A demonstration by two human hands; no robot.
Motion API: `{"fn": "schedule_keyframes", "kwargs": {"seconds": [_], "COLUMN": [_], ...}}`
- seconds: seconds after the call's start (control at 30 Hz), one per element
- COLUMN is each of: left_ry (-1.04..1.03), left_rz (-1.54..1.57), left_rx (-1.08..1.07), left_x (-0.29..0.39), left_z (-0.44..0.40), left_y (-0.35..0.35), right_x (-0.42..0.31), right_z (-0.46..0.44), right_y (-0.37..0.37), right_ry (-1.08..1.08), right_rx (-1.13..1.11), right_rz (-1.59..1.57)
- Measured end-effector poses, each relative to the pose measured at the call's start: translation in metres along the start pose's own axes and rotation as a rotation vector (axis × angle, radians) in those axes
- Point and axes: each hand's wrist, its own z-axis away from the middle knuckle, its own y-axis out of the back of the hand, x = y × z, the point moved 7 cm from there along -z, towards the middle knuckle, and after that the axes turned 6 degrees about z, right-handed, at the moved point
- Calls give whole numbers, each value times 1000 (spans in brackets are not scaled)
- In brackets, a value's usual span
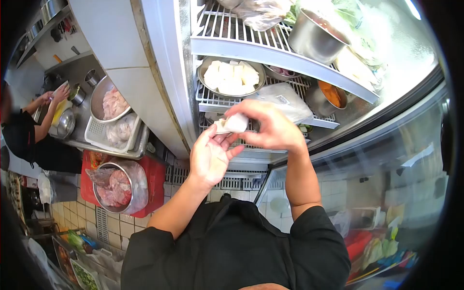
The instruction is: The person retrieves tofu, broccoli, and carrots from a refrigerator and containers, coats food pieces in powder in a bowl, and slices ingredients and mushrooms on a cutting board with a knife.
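Note:
My left hand [212,154] is palm up in front of the open fridge, with a small white piece [220,126] between its thumb and fingers. Just to the right, my right hand [273,128] has its thumb and fingers curved round a rounded white piece [237,123]. The two pieces are close together, and I cannot tell whether they are joined. Behind my hands, a metal bowl [205,86] of white blocks [232,77] stands on a wire shelf, beside a plastic-wrapped pack [285,100].
Fridge shelves [309,65] hold a metal pot [314,36] and a pot of orange food [332,94]. The glass door [377,159] is at right. At left are a bowl of meat [118,186] on a red crate [89,186] and a co-worker [36,130] at a counter.

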Motion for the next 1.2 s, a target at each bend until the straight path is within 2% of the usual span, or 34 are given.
{"fn": "schedule_keyframes", "kwargs": {"seconds": [0.13,0.17,0.2,0.23,0.27,0.37,0.57,0.67,0.77,0.8,0.83,0.87,0.97,1.0,1.03,1.1,1.17,1.2], "left_ry": [75,65,56,47,105,114,160,169,182,194,209,169,156,132,121,95,127,153], "left_rz": [275,250,225,198,216,187,197,191,213,234,252,242,211,265,258,243,242,274], "left_rx": [21,-33,-86,-136,-153,-146,-223,-219,-193,-191,-187,-112,-94,-53,-26,32,-42,-78], "left_x": [-5,-3,0,2,0,-3,-5,-9,-14,-15,-17,-15,-14,-12,-9,0,3,3], "left_z": [-23,-27,-29,-31,-34,-33,-35,-40,-42,-40,-38,-34,-38,-44,-45,-42,-40,-42], "left_y": [20,21,23,26,32,30,20,18,11,6,0,-9,-1,8,14,22,25,29], "right_x": [-5,12,29,44,62,86,92,97,83,51,24,4,-9,-13,1,34,88,100], "right_z": [-16,-23,-34,-42,-45,-56,-59,-50,-26,-25,-25,-26,-18,-24,-33,-59,-77,-84], "right_y": [-4,11,29,40,42,37,32,47,44,41,33,18,-19,-14,-6,19,17,15], "right_ry": [130,-49,-140,-201,-461,-432,-587,-605,-534,-436,-172,-32,-125,26,3,-130,-221,-277], "right_rx": [-14,-40,107,120,-1,-80,-76,93,245,157,92,-25,-211,-165,-133,162,211,133], "right_rz": [58,-1,115,350,452,705,683,274,-280,-176,2,55,43,27,10,238,544,505]}}
